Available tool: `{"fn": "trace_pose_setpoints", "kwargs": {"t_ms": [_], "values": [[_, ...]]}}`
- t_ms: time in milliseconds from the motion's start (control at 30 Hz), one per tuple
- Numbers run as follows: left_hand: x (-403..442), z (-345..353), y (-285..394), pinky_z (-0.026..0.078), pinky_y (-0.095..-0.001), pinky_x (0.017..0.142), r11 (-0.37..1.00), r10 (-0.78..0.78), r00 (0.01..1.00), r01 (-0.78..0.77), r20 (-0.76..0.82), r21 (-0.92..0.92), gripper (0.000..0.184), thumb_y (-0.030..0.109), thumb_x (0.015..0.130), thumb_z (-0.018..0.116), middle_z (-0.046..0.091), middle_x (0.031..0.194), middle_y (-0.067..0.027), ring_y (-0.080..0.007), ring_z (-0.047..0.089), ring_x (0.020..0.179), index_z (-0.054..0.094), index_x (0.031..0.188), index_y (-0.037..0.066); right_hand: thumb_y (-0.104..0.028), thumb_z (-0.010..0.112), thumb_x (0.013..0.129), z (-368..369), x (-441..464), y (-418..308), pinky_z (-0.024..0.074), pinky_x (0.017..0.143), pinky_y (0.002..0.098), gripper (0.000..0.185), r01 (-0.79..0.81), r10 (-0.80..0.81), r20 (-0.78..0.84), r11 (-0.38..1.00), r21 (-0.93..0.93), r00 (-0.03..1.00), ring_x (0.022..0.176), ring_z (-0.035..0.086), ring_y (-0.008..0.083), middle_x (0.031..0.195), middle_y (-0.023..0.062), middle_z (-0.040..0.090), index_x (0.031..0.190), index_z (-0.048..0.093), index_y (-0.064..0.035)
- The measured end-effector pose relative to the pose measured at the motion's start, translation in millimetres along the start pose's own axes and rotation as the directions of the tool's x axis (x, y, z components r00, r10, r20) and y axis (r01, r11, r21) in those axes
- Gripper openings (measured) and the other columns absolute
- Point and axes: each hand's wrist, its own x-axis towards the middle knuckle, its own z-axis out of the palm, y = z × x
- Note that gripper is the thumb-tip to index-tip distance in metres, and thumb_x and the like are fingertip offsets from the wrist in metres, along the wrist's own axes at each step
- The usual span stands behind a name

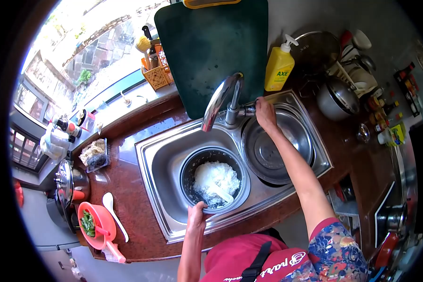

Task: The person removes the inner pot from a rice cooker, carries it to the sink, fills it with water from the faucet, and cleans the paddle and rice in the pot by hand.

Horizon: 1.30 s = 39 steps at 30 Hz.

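In the left sink basin sits a dark inner pot (185, 171) holding a clump of white cooked rice (211, 176). A white rice paddle (222, 193) rests in the rice. My left hand (197, 217) grips the pot's near rim, thumb on top. Behind the basins, my right hand (265, 113) is closed around the lever of the chrome faucet (218, 101); the lever is mostly covered by my fingers. The spout points down over the left basin, and no water stream shows. Below my right forearm, a round metal pan (268, 155) lies in the right basin.
A green cutting board (211, 51) leans behind the faucet beside a yellow soap bottle (278, 68). Left of the sink are a white spoon (109, 202), a pink bowl (109, 221) with greens and a clear container (95, 155). A lidded pot (336, 101) stands right.
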Motion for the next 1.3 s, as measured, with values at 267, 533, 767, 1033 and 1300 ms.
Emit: {"fn": "trace_pose_setpoints", "kwargs": {"t_ms": [267,533,767,1033,1300], "values": [[22.6,12.0,8.4,0.057,-0.0442,0.057,0.999,-0.001,1.0,0.001,0.012,0.044,0.039,-0.005,0.066,0.045,0.054,0.087,-0.0184,-0.0298,0.062,0.07,0.038,0.105,-0.007,-0.012,0.043,0.087,4.5,-3.1,18.5,0.0449,0.074,0.0426,0.022,-0.011,0.017,-0.061,0.996,0.089,0.998,0.085,0.056,0.042,0.087,0.0259,0.059,0.098,0.056,0.0019],[30.3,22.6,14.2,0.058,-0.0436,0.059,0.999,0.015,0.999,-0.017,0.051,0.042,0.036,-0.005,0.066,0.046,0.056,0.09,-0.0197,-0.0308,0.063,0.073,0.043,0.102,-0.01,-0.01,0.044,0.086,6.1,-3.2,23.0,0.0448,0.077,0.0405,0.025,-0.064,0.064,-0.002,0.995,0.083,0.998,0.089,0.057,0.0386,0.092,0.0237,0.06,0.104,0.056,0.0011],[27.5,18.4,9.7,0.057,-0.0443,0.062,0.999,0.021,1.0,-0.02,0.012,-0.026,0.037,-0.006,0.066,0.046,0.056,0.091,-0.0199,-0.032,0.062,0.076,0.044,0.103,-0.009,-0.008,0.043,0.085,18.5,-1.1,39.6,0.0451,0.078,0.0386,0.024,-0.045,0.044,0.023,0.997,0.063,0.999,0.09,0.057,0.0371,0.093,0.0231,0.06,0.103,0.056,0.0008],[32.3,14.8,-2.5,0.057,-0.0456,0.051,0.99,-0.003,1.0,0.005,0.015,-0.143,0.057,-0.009,0.066,0.042,0.053,0.091,-0.0234,-0.0344,0.062,0.066,0.024,0.119,0.004,-0.009,0.046,0.083,-7.7,-7.1,21.2,0.0391,0.086,0.0398,0.029,0.075,-0.075,0.001,0.996,-0.052,0.997,0.105,0.048,0.0381,0.108,0.0206,0.053,0.11,0.051,0.0003],[43.2,9.9,-6.3,0.055,-0.0451,0.048,0.994,0.099,0.995,-0.1,-0.011,-0.035,0.07,-0.009,0.066,0.043,0.044,0.107,-0.0197,-0.0343,0.06,0.074,0.018,0.126,0.016,-0.02,0.057,0.078,-51.0,-145.6,-133.5,0.0413,0.074,0.0388,0.028,0.428,-0.501,0.432,0.865,0.261,0.749,0.084,0.051,0.0299,0.089,0.0147,0.055,0.098,0.056,0.0001]]}}
